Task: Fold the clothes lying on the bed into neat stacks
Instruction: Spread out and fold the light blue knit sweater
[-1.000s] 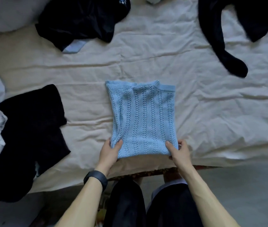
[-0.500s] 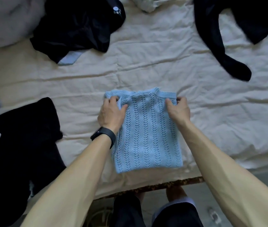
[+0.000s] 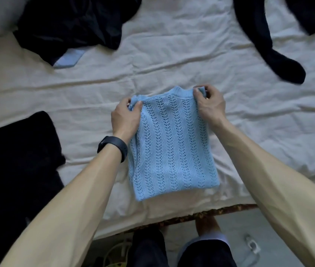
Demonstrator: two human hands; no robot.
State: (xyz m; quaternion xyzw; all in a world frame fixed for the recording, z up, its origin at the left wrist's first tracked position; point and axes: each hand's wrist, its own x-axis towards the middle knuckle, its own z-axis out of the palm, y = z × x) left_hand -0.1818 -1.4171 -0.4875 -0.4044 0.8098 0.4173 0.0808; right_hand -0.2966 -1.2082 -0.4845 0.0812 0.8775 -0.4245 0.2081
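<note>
Nearest, below the wrists, the patterned bed edge [image 3: 201,213] is seen, and just beyond it the near hem of the blue knit top [image 3: 172,147] is laid on the cream sheet [image 3: 172,60]. The top is already folded into a narrow rectangle and its two far corners are held. The left corner is pinched between the thumb and fingers of the left hand [image 3: 125,118], and the right corner is bunched and raised slightly in the curled fingers of the right hand [image 3: 209,105]. A dark wristband [image 3: 114,146] is worn behind the left hand.

The step in hand is judged to be the last cross fold of this garment. For the next move, the pinched far edge would need to be drawn back toward the near hem, with both corners kept level so that the loose open knit is not skewed.

Left of the left fingers a black garment [image 3: 18,160] is spread. Beyond the fingertips a black heap [image 3: 72,26] with a pale blue trim is piled, and beyond and right of the right fingers a dark sleeve [image 3: 268,45] is trailed across the sheet, so much folding is judged undone. No brand, label or writing can be read
</note>
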